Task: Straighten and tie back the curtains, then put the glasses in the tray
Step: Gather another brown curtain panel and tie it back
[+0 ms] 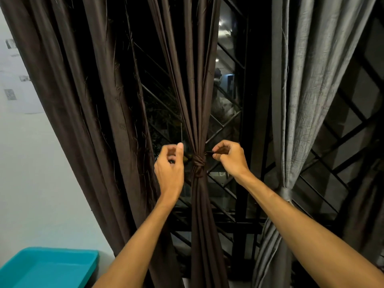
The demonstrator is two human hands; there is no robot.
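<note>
1. The knot (pixel 198 165) binds the upright brown curtain (pixel 195 90).
2. Just right of the knot, the right hand (pixel 230 157) pinches the tie end (pixel 208 152) in its grip.
3. Just left of it, the left hand (pixel 169 163) is curled; I cannot tell if it holds anything.

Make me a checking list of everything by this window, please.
Surface: nothing seen.
Job's things: middle brown curtain bunched, knotted tie round it; left brown curtain hanging loose; grey curtain tied back; teal tray lower left; no glasses seen.
Clutter: nothing seen.
Hands: right hand pinches the tie's end; left hand curled beside the knot, grip unclear.
Cables: nothing seen.
Surroundings: white wall with papers; dark window grille.
</note>
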